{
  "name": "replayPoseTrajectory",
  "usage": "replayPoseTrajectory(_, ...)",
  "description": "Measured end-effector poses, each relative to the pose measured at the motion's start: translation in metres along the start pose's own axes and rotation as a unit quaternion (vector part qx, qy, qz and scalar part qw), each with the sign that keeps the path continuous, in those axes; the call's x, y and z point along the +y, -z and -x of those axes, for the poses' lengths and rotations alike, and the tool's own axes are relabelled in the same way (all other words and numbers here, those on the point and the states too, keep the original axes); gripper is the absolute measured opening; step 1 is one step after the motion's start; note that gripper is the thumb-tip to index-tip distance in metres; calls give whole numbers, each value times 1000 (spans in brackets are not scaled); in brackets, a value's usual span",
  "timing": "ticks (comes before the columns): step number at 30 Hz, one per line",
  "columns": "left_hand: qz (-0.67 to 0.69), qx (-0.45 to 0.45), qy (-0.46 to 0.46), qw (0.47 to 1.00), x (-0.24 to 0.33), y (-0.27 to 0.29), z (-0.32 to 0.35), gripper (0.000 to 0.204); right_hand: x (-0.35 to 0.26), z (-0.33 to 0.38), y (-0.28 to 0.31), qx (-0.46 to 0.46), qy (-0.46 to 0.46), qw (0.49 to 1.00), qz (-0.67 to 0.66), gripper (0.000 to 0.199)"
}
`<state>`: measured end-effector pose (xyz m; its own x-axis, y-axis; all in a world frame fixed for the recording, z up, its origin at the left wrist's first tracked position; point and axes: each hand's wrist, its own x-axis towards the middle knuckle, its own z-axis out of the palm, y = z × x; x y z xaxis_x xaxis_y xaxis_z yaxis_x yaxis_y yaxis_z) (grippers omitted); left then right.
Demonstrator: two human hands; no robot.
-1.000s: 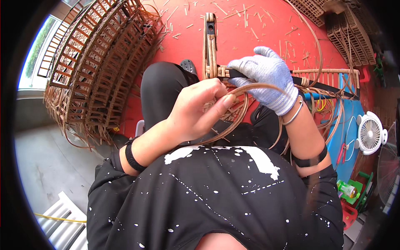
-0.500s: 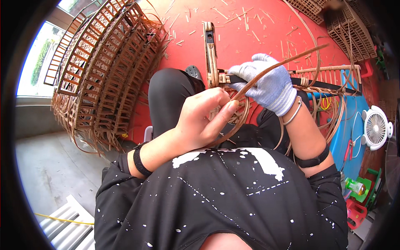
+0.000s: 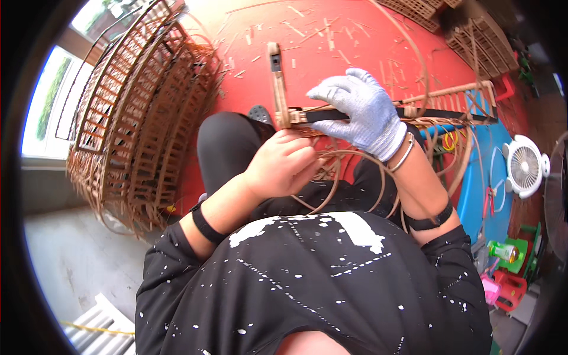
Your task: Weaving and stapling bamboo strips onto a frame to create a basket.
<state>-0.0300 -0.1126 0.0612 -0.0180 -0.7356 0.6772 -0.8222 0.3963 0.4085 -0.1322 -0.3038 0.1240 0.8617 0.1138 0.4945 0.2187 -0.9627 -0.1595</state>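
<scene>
A black frame point(image 3: 441, 114), partly wrapped in tan wicker strips, lies across my knees. From its left corner a wrapped post point(image 3: 278, 89) stretches away from me. My bare left hand point(image 3: 283, 163) is just under that corner, fingers curled in; what they hold, if anything, is hidden. My right hand point(image 3: 361, 112), in a pale blue-grey knit glove, is over the black bar with thumb and fingers spread, the bar passing between them. Loose brown wicker strands point(image 3: 338, 177) loop below both hands and over my lap.
Stacked woven baskets point(image 3: 127, 127) rise at the left. Cut wicker scraps point(image 3: 331, 35) litter the red floor. More brown wickerwork point(image 3: 482, 47) sits at the far right. At the right are a blue surface point(image 3: 482, 195) with red-handled pliers point(image 3: 489, 201), a white fan point(image 3: 525, 165) and a green-labelled bottle point(image 3: 503, 251).
The thick brown strip that crossed in front of my gloved hand is gone from there. My right fingers have spread apart. My left hand has turned and closed below the frame's corner. The view has shifted slightly.
</scene>
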Motion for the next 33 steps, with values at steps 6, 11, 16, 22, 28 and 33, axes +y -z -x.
replayPoseTrajectory(6, -40, -58, 37, 997, -7, 5, 7, 16, 16, 47, 67, 115, -65, 989, 67, 38)
replayPoseTrajectory(11, -28, -19, 20, 999, -8, 6, -3, 15, 46, 176, 152, 204, -357, 896, 170, 23)
replayPoseTrajectory(16, -18, -15, 6, 1000, -11, -2, -1, 14, 41, 385, 243, 177, -688, 650, 269, 38)
replayPoseTrajectory(22, -14, -36, 21, 999, -7, -4, 0, 14, -23, 534, 299, -8, -852, 379, 361, 64)
replayPoseTrajectory(28, -41, -19, 20, 999, -5, -1, 2, 13, -89, 628, 285, 102, -959, 248, 96, 77)
replayPoseTrajectory(33, -55, -10, 19, 998, 1, 5, 1, 14, -102, 576, 216, 360, -854, 313, -206, 56)
